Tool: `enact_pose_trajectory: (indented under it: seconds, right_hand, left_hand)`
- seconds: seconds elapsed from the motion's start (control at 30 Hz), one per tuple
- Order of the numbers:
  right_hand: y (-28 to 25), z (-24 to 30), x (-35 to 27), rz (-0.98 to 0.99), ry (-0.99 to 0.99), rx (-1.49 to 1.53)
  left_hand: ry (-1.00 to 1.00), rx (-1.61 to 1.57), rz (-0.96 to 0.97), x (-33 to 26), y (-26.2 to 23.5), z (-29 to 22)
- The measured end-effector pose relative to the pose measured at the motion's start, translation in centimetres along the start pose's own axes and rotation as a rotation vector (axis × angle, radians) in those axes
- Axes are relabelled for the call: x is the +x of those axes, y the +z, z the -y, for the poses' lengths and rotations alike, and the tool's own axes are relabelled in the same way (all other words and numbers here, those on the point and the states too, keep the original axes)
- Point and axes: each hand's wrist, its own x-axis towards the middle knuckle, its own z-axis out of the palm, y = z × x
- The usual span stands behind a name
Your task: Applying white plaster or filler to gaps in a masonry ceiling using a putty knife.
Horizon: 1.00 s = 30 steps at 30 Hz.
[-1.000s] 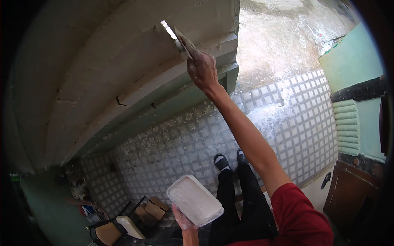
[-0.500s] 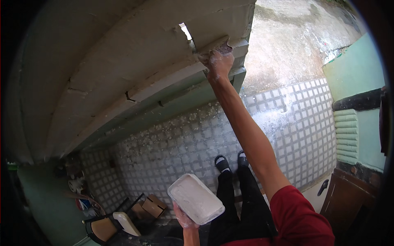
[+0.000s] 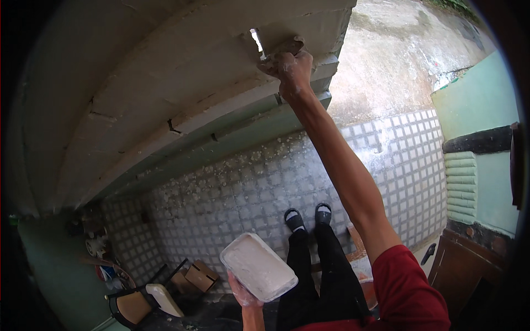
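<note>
A building under repair: cracked plastered wall, plaster-spattered tiled floor, cardboard boxes.

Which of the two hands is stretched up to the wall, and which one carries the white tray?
The right hand reaches up, pressing a trowel against the wall. The left hand stays low, holding the white tray of plaster.

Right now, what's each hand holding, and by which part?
The left hand holds a white tray of plaster from underneath, at its near end. The right hand grips a putty knife by its handle, the blade against the ledge.
</note>
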Motion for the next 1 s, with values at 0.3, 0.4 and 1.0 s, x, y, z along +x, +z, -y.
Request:
enact_pose_trajectory:
  seconds: [0.3,0.4,1.0]
  right_hand:
    - [-4.3,-1.6,-0.8,0.176,0.053,0.056]
    - [-1.2,-1.9,-0.4,0.161,-0.012,-0.121]
    - [-4.4,-2.3,-4.1,0.117,-0.264,-0.43]
  left_hand:
    - [-0.03,-0.018,0.091,0.1,-0.1,0.6]
    - [-0.001,0.015,0.025,0.0,0.1,0.6]
    - [-0.005,-0.006,0.013,-0.2,-1.1,0.5]
